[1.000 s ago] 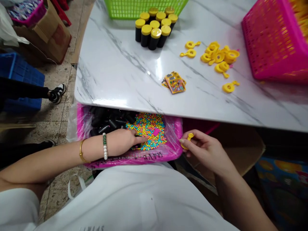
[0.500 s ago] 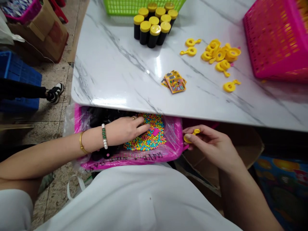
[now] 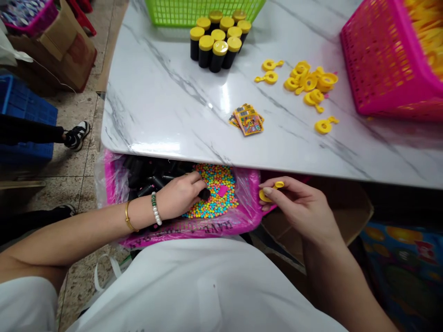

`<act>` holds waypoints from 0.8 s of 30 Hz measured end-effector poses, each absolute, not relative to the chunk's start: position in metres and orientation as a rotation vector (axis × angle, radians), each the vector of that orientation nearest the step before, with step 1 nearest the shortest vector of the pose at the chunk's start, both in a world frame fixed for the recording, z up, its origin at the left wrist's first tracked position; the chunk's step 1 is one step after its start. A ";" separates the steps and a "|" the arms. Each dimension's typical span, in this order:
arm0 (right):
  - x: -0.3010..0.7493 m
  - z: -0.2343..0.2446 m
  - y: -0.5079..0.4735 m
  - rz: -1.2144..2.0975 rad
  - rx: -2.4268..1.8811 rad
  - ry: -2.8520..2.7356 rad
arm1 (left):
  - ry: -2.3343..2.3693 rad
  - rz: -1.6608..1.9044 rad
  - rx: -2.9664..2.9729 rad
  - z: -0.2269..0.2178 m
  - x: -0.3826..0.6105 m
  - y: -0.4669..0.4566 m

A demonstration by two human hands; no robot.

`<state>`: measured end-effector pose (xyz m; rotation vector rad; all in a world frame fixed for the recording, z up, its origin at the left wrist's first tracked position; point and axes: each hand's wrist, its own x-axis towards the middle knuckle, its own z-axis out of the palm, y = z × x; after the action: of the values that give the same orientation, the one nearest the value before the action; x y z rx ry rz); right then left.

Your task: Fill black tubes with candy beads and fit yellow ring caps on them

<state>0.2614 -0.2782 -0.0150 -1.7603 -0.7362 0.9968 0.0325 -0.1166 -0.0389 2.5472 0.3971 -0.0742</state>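
My left hand [image 3: 180, 196] is inside a pink bin [image 3: 194, 228] on my lap, fingers closed round a black tube [image 3: 205, 194] lying in a heap of small coloured candies [image 3: 216, 193]. More black tubes [image 3: 148, 175] fill the bin's left side, and a small pink scoop [image 3: 223, 190] lies on the candies. My right hand [image 3: 299, 210], just right of the bin and below the table edge, pinches a yellow ring cap [image 3: 268, 192].
On the white marble table [image 3: 166, 101] stand several capped black tubes with yellow lids [image 3: 216, 41], a green basket [image 3: 194, 11], a pile of yellow caps [image 3: 308, 85], small printed stickers [image 3: 247, 120] and a pink basket [image 3: 384, 64]. Another person's shoe [image 3: 76, 134] is on the floor at left.
My left hand drew back from the candies and closed on a black tube. My right hand, still holding the yellow cap, shifted slightly left.
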 end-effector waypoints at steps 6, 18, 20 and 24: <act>0.260 -0.016 -0.281 1.006 -1.734 -0.724 | 0.414 -0.202 2.547 -0.043 0.031 -0.121; 0.258 -0.014 -0.278 1.000 -1.760 -0.721 | -0.121 -0.320 2.986 -0.035 0.022 -0.110; 0.258 -0.014 -0.277 1.009 -1.761 -0.726 | -0.101 -0.351 3.018 -0.036 0.023 -0.107; 0.258 -0.012 -0.275 1.059 -1.763 -0.737 | -0.005 -0.538 2.997 -0.030 0.026 -0.101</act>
<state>0.2575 -0.2746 -0.0122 -1.7631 -0.7369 1.0587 0.0261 -0.1013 -0.0298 2.9971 -0.0051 -0.5379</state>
